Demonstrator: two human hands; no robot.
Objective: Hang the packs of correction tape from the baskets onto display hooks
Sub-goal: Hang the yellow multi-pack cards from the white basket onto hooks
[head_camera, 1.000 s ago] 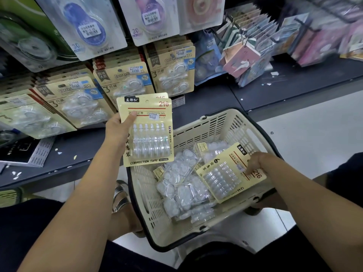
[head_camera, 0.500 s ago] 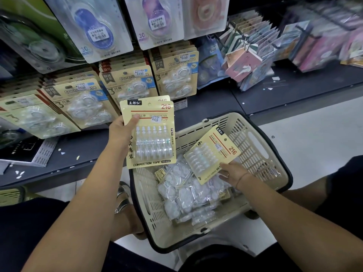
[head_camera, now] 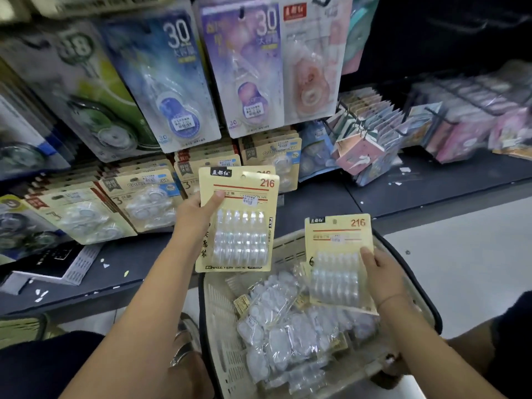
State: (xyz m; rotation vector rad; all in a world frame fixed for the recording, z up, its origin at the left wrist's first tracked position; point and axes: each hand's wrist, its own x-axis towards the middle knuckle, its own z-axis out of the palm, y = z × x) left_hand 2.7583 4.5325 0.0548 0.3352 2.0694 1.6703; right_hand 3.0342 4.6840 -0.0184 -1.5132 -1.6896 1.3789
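My left hand (head_camera: 193, 212) grips a small stack of yellow correction tape packs (head_camera: 240, 223) marked 216, held upright in front of the display, thumb across the front card. Over the cream basket (head_camera: 221, 321), my right hand (head_camera: 381, 279) pinches another yellow 216 pack (head_camera: 335, 254) by its right edge, also upright. More clear blister packs (head_camera: 283, 332) lie piled inside the basket. Yellow three-piece correction tape packs (head_camera: 144, 197) hang in rows on the display just behind the left-hand stack.
Large carded correction tapes (head_camera: 178, 82) hang in the upper row. A dark shelf (head_camera: 431, 182) runs below the display, with hanging card packs (head_camera: 365, 133) at right. A boxed item (head_camera: 54, 266) lies on the shelf at left. White floor (head_camera: 460, 269) lies right of the basket.
My right hand has lifted its pack out of the basket and turned it upright. My view has tilted upward toward the display; the left-hand stack stays roughly where it was.
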